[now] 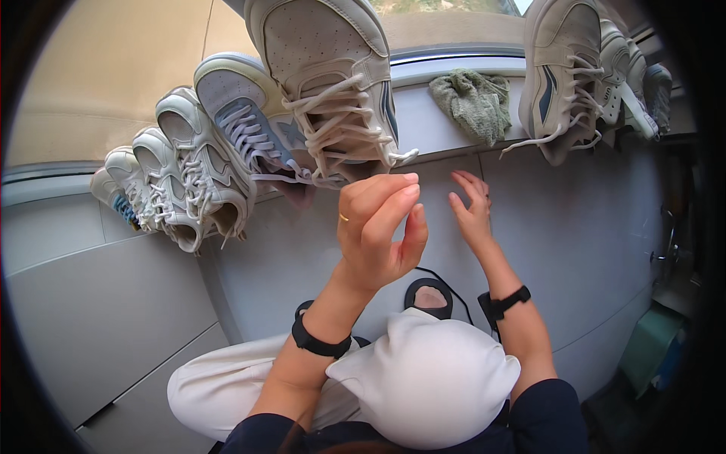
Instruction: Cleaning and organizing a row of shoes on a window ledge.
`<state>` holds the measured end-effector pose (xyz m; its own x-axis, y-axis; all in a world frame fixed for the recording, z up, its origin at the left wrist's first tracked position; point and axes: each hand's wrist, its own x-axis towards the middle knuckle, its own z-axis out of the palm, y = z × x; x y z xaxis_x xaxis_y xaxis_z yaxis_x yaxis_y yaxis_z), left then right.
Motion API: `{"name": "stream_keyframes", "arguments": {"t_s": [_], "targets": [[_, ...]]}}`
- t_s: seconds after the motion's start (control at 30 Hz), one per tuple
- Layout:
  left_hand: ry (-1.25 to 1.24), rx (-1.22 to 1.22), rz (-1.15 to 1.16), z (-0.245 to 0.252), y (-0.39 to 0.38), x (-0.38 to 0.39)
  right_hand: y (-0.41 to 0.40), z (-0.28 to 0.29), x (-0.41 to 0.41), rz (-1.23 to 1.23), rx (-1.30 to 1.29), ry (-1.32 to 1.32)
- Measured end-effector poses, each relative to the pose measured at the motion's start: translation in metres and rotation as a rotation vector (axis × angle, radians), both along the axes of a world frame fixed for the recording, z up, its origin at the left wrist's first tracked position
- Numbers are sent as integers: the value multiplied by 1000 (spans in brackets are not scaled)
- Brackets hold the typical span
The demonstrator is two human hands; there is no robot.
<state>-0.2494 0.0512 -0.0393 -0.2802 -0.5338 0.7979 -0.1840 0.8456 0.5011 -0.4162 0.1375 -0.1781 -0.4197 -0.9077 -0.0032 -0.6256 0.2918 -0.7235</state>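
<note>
My left hand point(383, 230), with a ring on one finger, is curled, its thumb tip close to the fingertips. Nothing shows between them. Just above it is a large beige sneaker point(334, 74), toe up, with loose cream laces point(340, 127); one lace end sticks out above my fingertips. My right hand point(472, 207) is farther right over the tiles, fingers apart and holding nothing. A green cloth point(473, 105) lies crumpled on the white ledge point(417, 133) above it. A matching beige sneaker point(561, 79), laces hanging loose, leans at the ledge to the right of the cloth.
Several white and grey sneakers point(198, 153) lean in a row on the left. More shoes point(624, 79) stand at the far right. A grey cabinet point(108, 318) is at the lower left, a green container point(652, 346) at the lower right. A black cable point(456, 295) runs near my slippered foot point(429, 298).
</note>
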Motion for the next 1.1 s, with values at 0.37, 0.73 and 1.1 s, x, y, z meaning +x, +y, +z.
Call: {"name": "stream_keyframes", "arguments": {"t_s": [0.37,0.73,1.1], "targets": [[-62,161,-107,-12,6,-10,-52,126,-30,38,-383,-215],[-138,297,-84,-24,12,-7,-41,131,-46,-26,-326,-259],[-171,417,-120,-32,19,-20,-81,132,-37,218,-221,543]]}}
